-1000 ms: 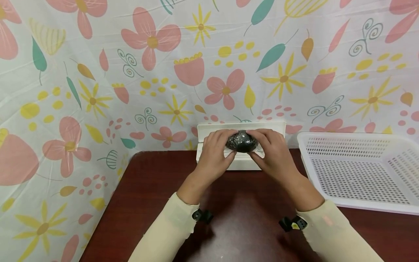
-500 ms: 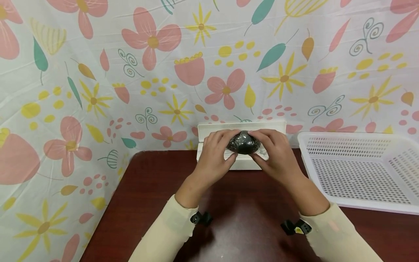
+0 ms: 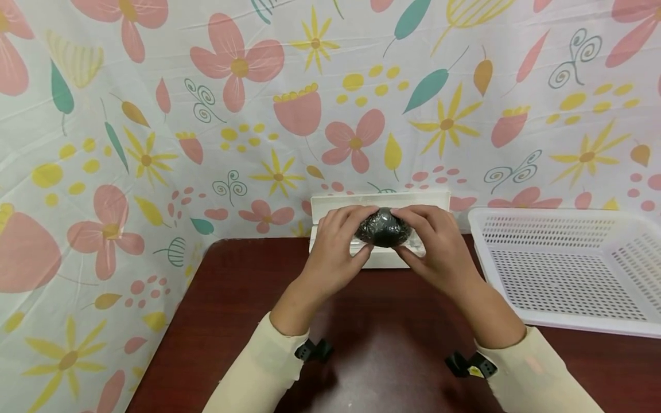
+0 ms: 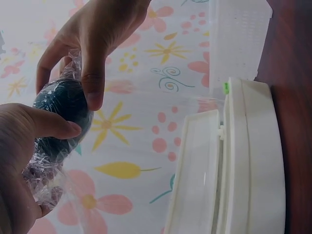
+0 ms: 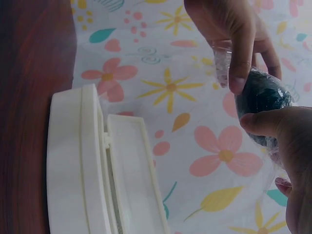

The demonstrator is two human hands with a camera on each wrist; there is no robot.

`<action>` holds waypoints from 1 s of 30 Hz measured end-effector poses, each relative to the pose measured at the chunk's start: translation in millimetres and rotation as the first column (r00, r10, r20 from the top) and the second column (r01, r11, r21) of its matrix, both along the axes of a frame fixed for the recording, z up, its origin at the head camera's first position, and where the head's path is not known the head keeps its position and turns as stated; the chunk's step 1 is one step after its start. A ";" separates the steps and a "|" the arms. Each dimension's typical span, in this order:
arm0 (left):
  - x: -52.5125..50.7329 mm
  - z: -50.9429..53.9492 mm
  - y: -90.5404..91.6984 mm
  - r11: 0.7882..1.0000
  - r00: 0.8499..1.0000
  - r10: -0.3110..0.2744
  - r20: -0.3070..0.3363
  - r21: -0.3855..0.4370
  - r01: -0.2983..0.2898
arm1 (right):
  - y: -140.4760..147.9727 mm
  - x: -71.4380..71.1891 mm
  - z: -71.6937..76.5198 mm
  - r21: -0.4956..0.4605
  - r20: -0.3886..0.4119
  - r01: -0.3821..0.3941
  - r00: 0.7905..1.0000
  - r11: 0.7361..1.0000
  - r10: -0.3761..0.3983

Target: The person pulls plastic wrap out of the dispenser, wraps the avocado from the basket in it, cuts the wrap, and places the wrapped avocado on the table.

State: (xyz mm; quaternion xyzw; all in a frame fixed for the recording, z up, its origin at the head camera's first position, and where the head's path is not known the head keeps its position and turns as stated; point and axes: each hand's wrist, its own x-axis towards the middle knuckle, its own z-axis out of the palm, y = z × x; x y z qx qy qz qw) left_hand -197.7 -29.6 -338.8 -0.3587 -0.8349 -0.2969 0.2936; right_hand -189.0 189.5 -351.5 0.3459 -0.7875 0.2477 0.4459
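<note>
A dark green, rounded object (image 3: pixel 384 230), wrapped in crinkled clear cling film, is held up between both hands. My left hand (image 3: pixel 330 252) grips its left end, thumb below and fingers above. On the opposite end my right hand (image 3: pixel 439 252) grips it the same way. Loose film (image 4: pixel 46 187) bunches at the left hand's end in the left wrist view. Behind and below the hands stands a long white cling film dispenser (image 3: pixel 384 261) with its lid (image 4: pixel 195 161) raised. The hands hide much of the dispenser's inside. What kind of thing the film covers is unclear.
A white perforated plastic basket (image 3: pixel 568 318) stands on the right of the dark red-brown table (image 3: pixel 248 287). A flower-patterned cloth (image 3: pixel 289 149) hangs behind the table and along its left side.
Both hands have brought the wrapped object slightly nearer to me, and its facing side has turned a little. The forearms have spread slightly apart. The dispenser and basket have stayed put.
</note>
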 end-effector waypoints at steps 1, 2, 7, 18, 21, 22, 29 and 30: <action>1.1 0.3 -0.4 1.000 1.000 -0.003 -0.001 -0.001 0.003 | -0.1 1.0 0.0 0.000 0.004 0.000 1.000 1.000 0.000; 2.2 0.8 -0.7 1.000 1.000 -0.004 -0.001 -0.002 0.004 | 0.0 1.9 -0.1 -0.002 0.007 -0.001 1.000 1.000 0.001; 7.9 1.0 -2.4 1.000 1.000 -0.021 0.010 -0.019 0.022 | 2.4 6.2 -3.0 0.004 0.000 -0.025 1.000 1.000 0.025; 18.7 -2.1 -9.7 0.991 0.997 -0.058 0.047 -0.120 0.063 | 12.3 23.8 -13.6 0.085 0.082 -0.021 0.997 0.996 0.014; 20.1 -2.5 -12.0 0.984 0.996 -0.075 0.048 -0.158 0.081 | 13.9 28.1 -16.3 0.105 0.093 -0.029 0.995 0.994 0.019; 20.7 -2.9 -12.6 0.981 0.995 -0.083 0.048 -0.169 0.090 | 14.1 29.2 -17.3 0.105 0.087 -0.034 0.996 0.994 0.024; 25.6 -11.3 -16.7 0.968 0.978 -0.132 0.158 -0.194 0.162 | 14.0 36.7 -27.7 0.100 0.041 -0.036 0.999 0.994 0.032; 26.4 -12.7 -17.4 0.967 0.972 -0.140 0.186 -0.187 0.175 | 14.0 37.6 -29.5 0.097 0.040 -0.039 0.999 0.995 0.036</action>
